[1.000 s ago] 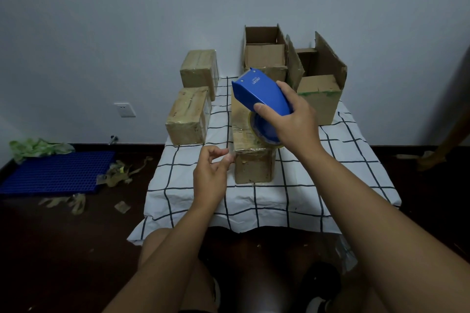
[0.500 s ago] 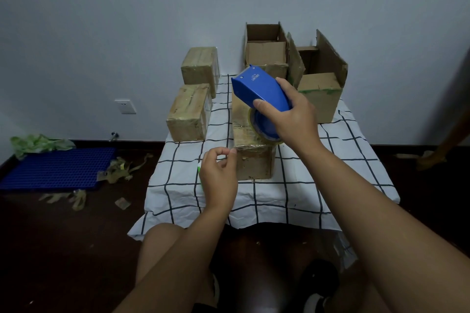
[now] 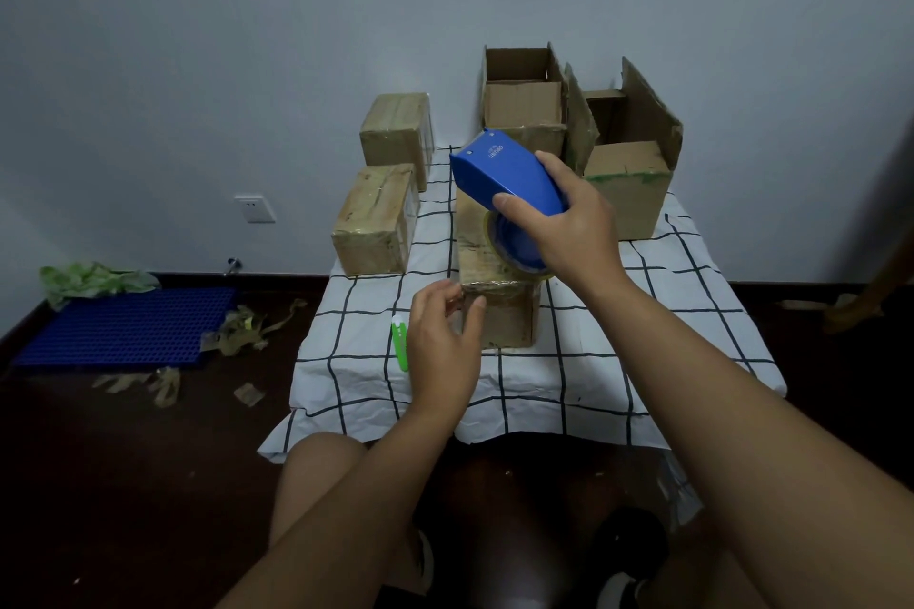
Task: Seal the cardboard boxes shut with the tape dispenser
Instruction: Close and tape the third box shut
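A: Tabletop (image 3: 692,312) is carrying the centre box (image 3: 499,312), near the front edge. Right hand (image 3: 569,232) is wrapping around the blue tape dispenser (image 3: 509,178), roll resting on the box top.

B: Left hand (image 3: 440,351)?

A: Fingers are loosely curling at the box's front corner; contact unclear. Risk: the light box is likely sliding under the pull, wrinkling tape.

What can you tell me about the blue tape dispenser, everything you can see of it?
The tape dispenser is glossy blue plastic, wedge-shaped, with small pale lettering near its far end. A roll of clear tape sits in its underside. The right hand holds it from above, thumb on the near side. It is tilted, far end raised, roll resting on the middle cardboard box.
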Demonstrator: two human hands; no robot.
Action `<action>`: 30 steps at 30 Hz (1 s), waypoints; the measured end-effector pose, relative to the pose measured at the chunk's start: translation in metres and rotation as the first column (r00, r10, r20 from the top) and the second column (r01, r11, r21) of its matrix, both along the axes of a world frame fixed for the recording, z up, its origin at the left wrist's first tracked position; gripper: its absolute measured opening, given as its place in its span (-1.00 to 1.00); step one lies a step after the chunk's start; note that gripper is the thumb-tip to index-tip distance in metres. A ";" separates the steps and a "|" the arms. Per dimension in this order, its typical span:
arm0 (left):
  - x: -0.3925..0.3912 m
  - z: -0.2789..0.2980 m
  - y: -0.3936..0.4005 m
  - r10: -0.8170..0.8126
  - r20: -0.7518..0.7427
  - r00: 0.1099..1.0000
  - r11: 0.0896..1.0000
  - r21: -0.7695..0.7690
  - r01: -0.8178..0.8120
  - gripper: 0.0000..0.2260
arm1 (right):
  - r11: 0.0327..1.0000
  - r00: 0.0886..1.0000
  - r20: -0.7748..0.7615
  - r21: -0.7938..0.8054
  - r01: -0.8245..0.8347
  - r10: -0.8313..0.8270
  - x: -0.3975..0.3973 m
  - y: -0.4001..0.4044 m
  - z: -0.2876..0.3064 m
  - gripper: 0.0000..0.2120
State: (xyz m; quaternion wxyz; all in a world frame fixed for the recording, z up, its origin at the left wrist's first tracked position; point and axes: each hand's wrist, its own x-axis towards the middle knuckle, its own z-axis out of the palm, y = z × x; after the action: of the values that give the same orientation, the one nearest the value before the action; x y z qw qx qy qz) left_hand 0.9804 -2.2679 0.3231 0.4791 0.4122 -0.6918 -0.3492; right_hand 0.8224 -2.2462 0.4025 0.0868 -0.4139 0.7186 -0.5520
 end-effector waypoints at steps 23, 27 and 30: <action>-0.007 0.006 -0.007 0.089 0.041 0.995 0.994 -0.068 -0.086 -0.84 | 0.999 0.999 0.054 -0.034 0.000 0.002 -0.001 0.007 -0.001 -0.24; -0.003 0.001 -0.002 0.089 0.094 0.992 0.984 -0.162 -0.073 -0.90 | 0.999 0.998 0.059 -0.038 -0.006 0.008 -0.001 0.006 -0.001 -0.25; -0.001 -0.001 0.000 0.074 0.169 0.983 0.972 -0.234 -0.033 -0.88 | 0.999 0.998 0.061 -0.044 -0.007 0.009 -0.001 0.006 -0.001 -0.26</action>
State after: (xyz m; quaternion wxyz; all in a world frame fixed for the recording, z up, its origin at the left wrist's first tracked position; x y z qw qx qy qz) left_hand 0.9790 -2.2674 0.3221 0.4698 0.4019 -0.7558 -0.2157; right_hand 0.8214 -2.2402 0.4010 0.1019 -0.4014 0.7016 -0.5799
